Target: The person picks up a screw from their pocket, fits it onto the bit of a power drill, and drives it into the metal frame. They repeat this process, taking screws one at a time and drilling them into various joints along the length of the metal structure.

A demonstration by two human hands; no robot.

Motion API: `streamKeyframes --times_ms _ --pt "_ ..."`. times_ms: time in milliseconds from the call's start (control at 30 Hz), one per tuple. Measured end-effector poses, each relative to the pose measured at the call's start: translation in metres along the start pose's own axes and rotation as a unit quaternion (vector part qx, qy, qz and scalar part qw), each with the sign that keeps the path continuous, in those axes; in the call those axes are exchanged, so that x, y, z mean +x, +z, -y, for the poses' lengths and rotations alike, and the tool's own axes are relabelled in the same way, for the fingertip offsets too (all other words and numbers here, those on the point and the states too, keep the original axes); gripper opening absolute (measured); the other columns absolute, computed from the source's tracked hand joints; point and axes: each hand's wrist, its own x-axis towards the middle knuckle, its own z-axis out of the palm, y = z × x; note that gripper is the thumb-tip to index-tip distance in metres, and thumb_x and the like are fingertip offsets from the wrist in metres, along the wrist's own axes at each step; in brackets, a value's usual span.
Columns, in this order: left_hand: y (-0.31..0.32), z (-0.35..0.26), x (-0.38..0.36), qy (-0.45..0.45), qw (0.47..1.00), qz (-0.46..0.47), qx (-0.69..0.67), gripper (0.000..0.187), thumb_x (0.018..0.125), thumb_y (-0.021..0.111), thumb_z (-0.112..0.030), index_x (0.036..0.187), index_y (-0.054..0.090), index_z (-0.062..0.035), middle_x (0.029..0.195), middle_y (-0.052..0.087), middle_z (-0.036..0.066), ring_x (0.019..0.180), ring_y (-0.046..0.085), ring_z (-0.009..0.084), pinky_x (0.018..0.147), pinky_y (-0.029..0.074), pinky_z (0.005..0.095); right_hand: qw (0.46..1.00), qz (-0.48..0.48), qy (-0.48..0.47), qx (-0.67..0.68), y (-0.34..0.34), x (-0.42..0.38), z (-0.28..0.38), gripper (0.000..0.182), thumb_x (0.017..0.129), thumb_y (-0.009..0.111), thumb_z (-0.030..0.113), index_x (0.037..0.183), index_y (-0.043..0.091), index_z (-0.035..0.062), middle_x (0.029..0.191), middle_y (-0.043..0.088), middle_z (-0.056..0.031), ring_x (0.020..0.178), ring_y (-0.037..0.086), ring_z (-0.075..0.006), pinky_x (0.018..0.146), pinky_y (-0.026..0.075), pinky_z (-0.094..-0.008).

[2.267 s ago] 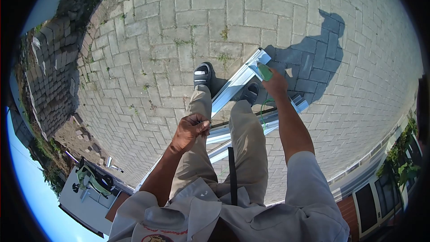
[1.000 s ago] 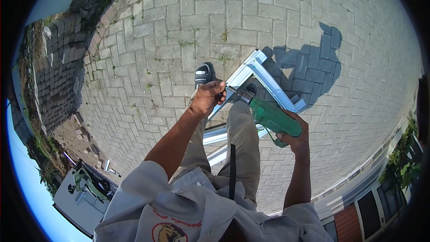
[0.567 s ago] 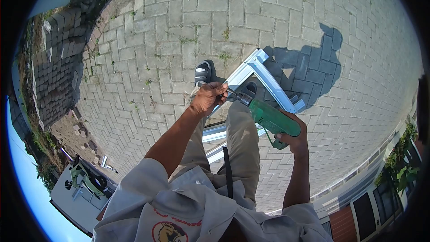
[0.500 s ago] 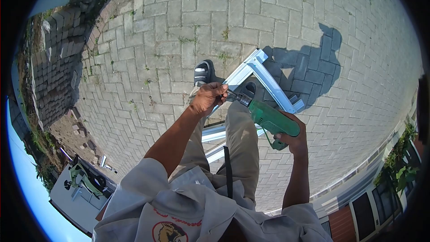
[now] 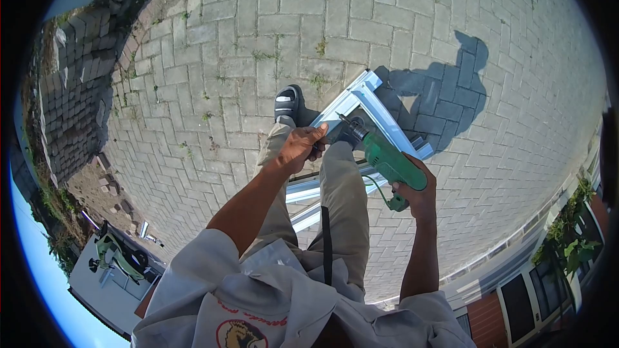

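Note:
My right hand (image 5: 419, 194) is wrapped round the grip of a green power drill (image 5: 392, 162), whose chuck and bit point up and left over a silver metal frame (image 5: 389, 116). The drill tip lies apart from my left hand (image 5: 302, 148), close to the angled joint of two bars. My left hand is closed, thumb against fingers, beside the frame's left bar; whatever it pinches is hidden. More metal bars (image 5: 303, 189) pass behind my legs. A green cord hangs from the drill's handle.
Grey block paving (image 5: 238, 58) spreads around me. My sandalled foot (image 5: 287, 103) stands left of the frame. Stacked pavers (image 5: 74, 100) rise at the far left. A green machine (image 5: 119, 254) sits at lower left, and plants (image 5: 577, 254) grow by a building at right.
The drill bit has drawn away from my left hand and swung upward over the frame. My left hand has dropped slightly, still closed.

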Motion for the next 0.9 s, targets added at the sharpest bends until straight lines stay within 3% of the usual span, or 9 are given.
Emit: streamKeyframes --times_ms 67,100,200,267,367,667,900 --pt "-0.008 0.007 -0.007 0.005 0.994 -0.05 0.099 0.05 0.094 0.075 -0.051 0.082 0.068 -0.0021 0.068 0.061 0.006 0.058 0.058 0.0137 0.052 0.044 0.0293 0.998 -0.052 -0.01 -0.039 0.015 0.019 0.004 0.069 0.07 0.083 0.006 0.136 0.063 -0.0019 0.116 0.073 -0.0111 0.105 0.069 -0.0176 0.094 0.054 -0.0335" --pt "-0.016 0.012 -0.012 0.007 0.986 -0.075 0.148 0.051 0.094 0.074 -0.051 0.08 0.068 -0.0019 0.067 0.061 0.007 0.057 0.059 0.0144 0.052 0.046 0.0306 0.992 -0.079 -0.068 -0.067 0.018 0.04 -0.021 0.067 0.072 0.084 0.01 0.135 0.064 -0.0001 0.115 0.074 -0.0131 0.103 0.071 -0.0202 0.091 0.055 -0.0347" --pt "-0.059 0.045 -0.03 0.047 0.888 -0.132 0.437 0.047 0.093 0.071 -0.047 0.087 0.07 -0.0007 0.074 0.068 0.015 0.061 0.065 0.0255 0.058 0.051 0.0416 0.971 -0.124 -0.071 -0.193 0.031 0.102 -0.056 0.065 0.073 0.085 0.015 0.133 0.064 0.0011 0.114 0.074 -0.0164 0.101 0.073 -0.0262 0.09 0.056 -0.0374" --pt "-0.087 0.075 -0.051 0.045 0.83 -0.177 0.526 0.041 0.091 0.07 -0.044 0.092 0.072 -0.0031 0.085 0.073 0.021 0.072 0.07 0.0372 0.069 0.054 0.0499 0.959 -0.14 -0.079 -0.232 0.034 0.144 -0.089 0.063 0.073 0.085 0.017 0.131 0.065 0.0016 0.114 0.074 -0.0182 0.102 0.074 -0.0301 0.091 0.056 -0.0393" --pt "-0.102 0.088 -0.089 -0.009 0.788 -0.203 0.582 0.038 0.091 0.07 -0.042 0.09 0.072 -0.0042 0.091 0.073 0.022 0.081 0.07 0.042 0.075 0.055 0.0513 0.958 -0.137 -0.057 -0.247 0.039 0.185 -0.115 0.061 0.072 0.085 0.02 0.128 0.067 0.0026 0.114 0.074 -0.0193 0.103 0.073 -0.0338 0.092 0.056 -0.0417" --pt "-0.115 0.135 -0.098 0.102 0.748 -0.269 0.598 0.03 0.086 0.073 -0.036 0.08 0.063 -0.0075 0.081 0.068 0.013 0.074 0.069 0.0368 0.068 0.053 0.0505 0.943 -0.148 -0.033 -0.296 0.048 0.235 -0.138 0.059 0.07 0.084 0.025 0.123 0.07 0.0044 0.114 0.074 -0.0194 0.105 0.072 -0.0377 0.092 0.055 -0.0449" --pt "-0.12 0.124 -0.097 0.109 0.767 -0.317 0.547 0.028 0.087 0.072 -0.033 0.079 0.062 -0.0083 0.08 0.067 0.011 0.077 0.069 0.0357 0.068 0.053 0.0497 0.911 -0.13 -0.044 -0.389 0.059 0.247 -0.139 0.055 0.071 0.082 0.026 0.121 0.069 0.0059 0.112 0.074 -0.0202 0.105 0.071 -0.0413 0.091 0.055 -0.0487"
